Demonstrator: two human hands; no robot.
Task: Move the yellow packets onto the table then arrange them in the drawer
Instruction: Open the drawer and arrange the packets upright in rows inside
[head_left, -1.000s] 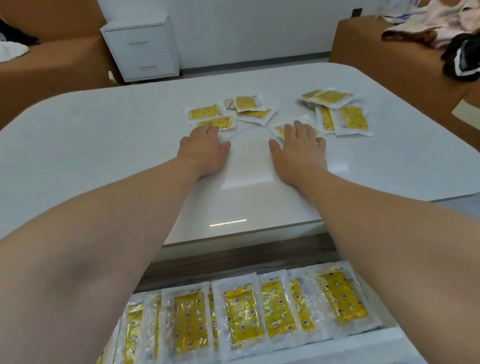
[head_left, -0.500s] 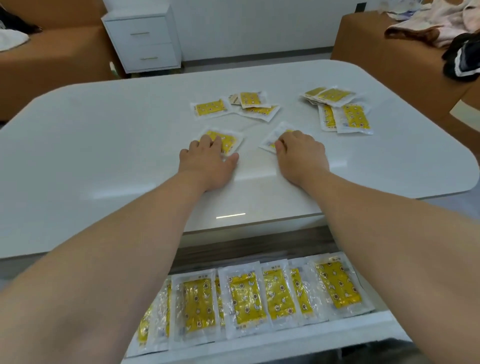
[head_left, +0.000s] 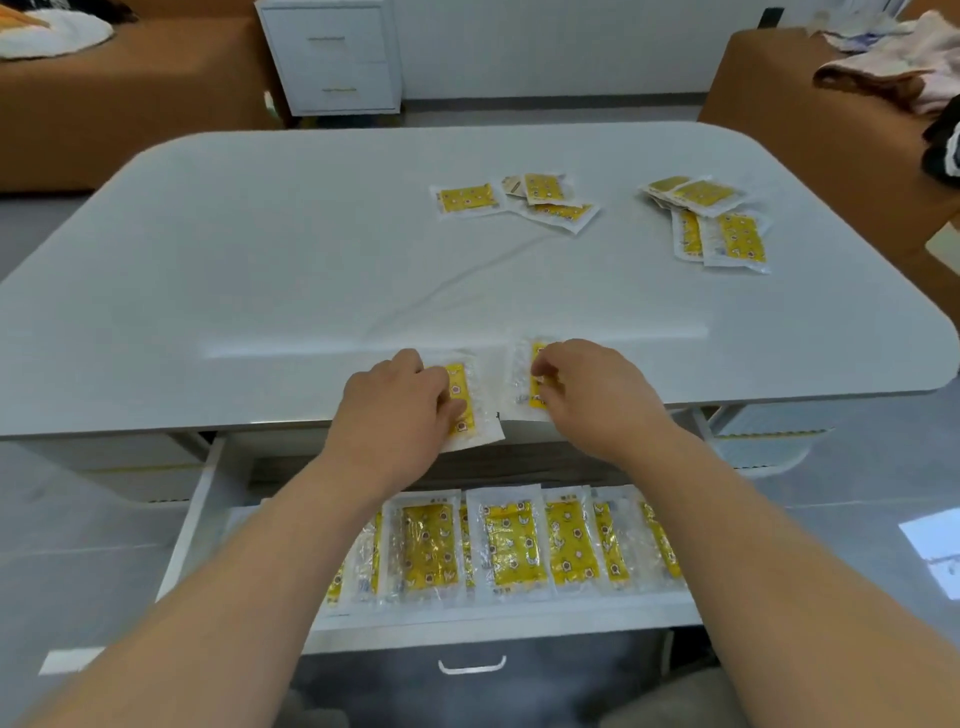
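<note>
Yellow packets (head_left: 521, 382) lie at the bench (head_left: 260, 291) edge, 1 pinched in each grip, left hand (head_left: 395, 410) and right hand (head_left: 597, 395), so lower both flat, overlapping the drawer (head_left: 195, 519) row (head_left: 514, 545).

I see all this through one wide-angle camera on my head, facing forward and tilted down. The open drawer (head_left: 519, 621) sits nearest, low in the frame. The white table (head_left: 260, 260) lies just beyond it, and the far wall (head_left: 545, 47) runs along the top.
</note>
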